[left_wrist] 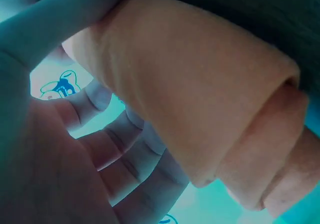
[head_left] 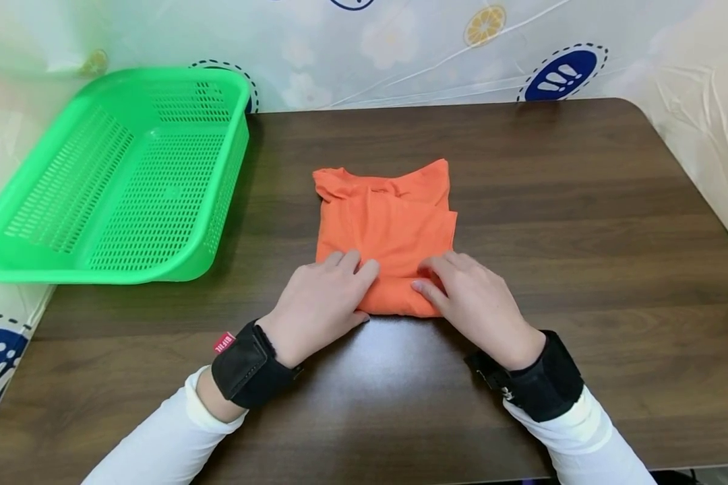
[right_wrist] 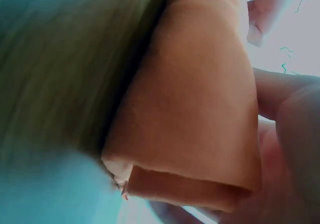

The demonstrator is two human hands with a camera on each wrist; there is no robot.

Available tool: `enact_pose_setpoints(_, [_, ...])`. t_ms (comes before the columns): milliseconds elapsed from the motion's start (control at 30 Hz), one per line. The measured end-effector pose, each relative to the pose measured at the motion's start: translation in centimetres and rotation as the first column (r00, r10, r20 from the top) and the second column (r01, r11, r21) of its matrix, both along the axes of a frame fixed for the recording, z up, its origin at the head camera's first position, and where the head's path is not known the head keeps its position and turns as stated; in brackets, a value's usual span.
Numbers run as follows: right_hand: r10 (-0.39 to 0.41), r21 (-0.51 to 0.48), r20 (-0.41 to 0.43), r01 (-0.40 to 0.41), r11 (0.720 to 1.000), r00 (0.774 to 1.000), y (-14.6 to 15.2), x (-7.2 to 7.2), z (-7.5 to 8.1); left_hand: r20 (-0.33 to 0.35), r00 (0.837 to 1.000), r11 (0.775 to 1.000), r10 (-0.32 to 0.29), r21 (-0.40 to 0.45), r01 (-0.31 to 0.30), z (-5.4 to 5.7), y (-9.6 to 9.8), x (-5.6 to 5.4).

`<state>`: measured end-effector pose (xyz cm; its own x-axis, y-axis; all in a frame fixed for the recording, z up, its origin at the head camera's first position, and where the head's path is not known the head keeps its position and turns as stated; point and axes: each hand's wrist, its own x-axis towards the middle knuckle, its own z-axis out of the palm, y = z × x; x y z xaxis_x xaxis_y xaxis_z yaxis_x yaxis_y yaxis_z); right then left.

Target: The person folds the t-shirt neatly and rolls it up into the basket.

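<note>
A folded orange shirt (head_left: pixel 388 229) lies on the table, its near end turned over into a thick fold. My left hand (head_left: pixel 318 300) holds the left part of this fold, fingers on top and thumb along the near edge. In the left wrist view, the stacked layers of the orange shirt (left_wrist: pixel 195 79) show at the fold's end beside the fingers (left_wrist: pixel 135 154). With thumb and forefinger, my right hand (head_left: pixel 476 300) grips the right part of the fold. The right wrist view shows the orange shirt (right_wrist: pixel 190 94) folded over, its side end open.
A green plastic basket (head_left: pixel 218 222) with slotted walls stands at the left of the dark wooden table (head_left: pixel 582 269), nothing inside it. Patterned plastic sheeting (head_left: pixel 388 54) hangs behind the table's far edge. Both wrists wear black bands.
</note>
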<state>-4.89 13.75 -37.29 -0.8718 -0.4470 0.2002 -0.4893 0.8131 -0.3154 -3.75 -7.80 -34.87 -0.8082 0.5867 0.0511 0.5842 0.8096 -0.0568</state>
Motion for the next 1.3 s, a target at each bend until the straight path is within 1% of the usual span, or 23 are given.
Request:
enact_pose_setpoints(100, [0.009,-0.051,-0.083,-0.014,0.999,0.996,0.1,-0.1,0.2,0.024,0.999,1.000,0.025,0.003,-0.025,0.1,-0.2,-0.2])
enact_pose_setpoints(200, [0.007,-0.116,-0.153,-0.025,0.993,0.988,0.2,-0.2,0.4,0.019,0.999,0.999,0.036,0.018,-0.036,0.3,-0.4,-0.3])
enact_pose_setpoints(267, [0.010,-0.149,-0.179,-0.038,0.988,0.984,0.2,-0.3,0.5,0.007,0.999,0.999,0.041,0.026,-0.041,0.4,-0.5,-0.4])
enact_pose_setpoints(367, [0.035,-0.147,-0.193,-0.064,0.987,0.981,0.3,-0.3,0.4,-0.007,0.999,0.998,0.043,0.043,-0.042,0.4,-0.7,-0.5])
enact_pose_setpoints(567, [0.090,-0.038,-0.159,-0.097,0.995,0.983,0.3,-0.2,0.1,-0.009,0.998,0.996,0.058,0.068,-0.057,0.2,-0.9,-0.8])
enact_pose_setpoints(700, [0.115,0.010,-0.151,-0.115,0.993,0.982,0.4,-0.3,-0.1,0.020,0.996,0.994,0.081,0.069,-0.082,0.2,-1.0,-1.1])
enact_pose_setpoints(800, [0.117,0.006,-0.160,-0.118,0.993,0.980,0.5,-0.3,-0.2,0.043,0.995,0.993,0.093,0.067,-0.096,0.3,-1.1,-1.2])
enact_pose_setpoints(933, [0.104,-0.011,-0.162,-0.107,0.994,0.981,0.6,-0.3,-0.4,0.036,0.994,0.992,0.105,0.065,-0.108,0.2,-1.2,-1.3])
enact_pose_setpoints(1033, [0.094,-0.018,-0.149,-0.098,0.995,0.984,0.6,-0.3,-0.4,0.035,0.991,0.990,0.126,0.062,-0.128,0.2,-1.2,-1.3])
enact_pose_setpoints(1167, [0.080,-0.021,-0.091,-0.082,0.996,0.993,0.5,-0.1,-0.3,0.079,0.985,0.986,0.155,0.053,-0.159,0.3,-1.4,-1.3])
enact_pose_setpoints(1300, [0.053,-0.017,-0.025,-0.053,0.998,0.998,0.4,-0.1,-0.2,0.148,0.974,0.983,0.170,0.051,-0.179,0.6,-1.6,-1.5])
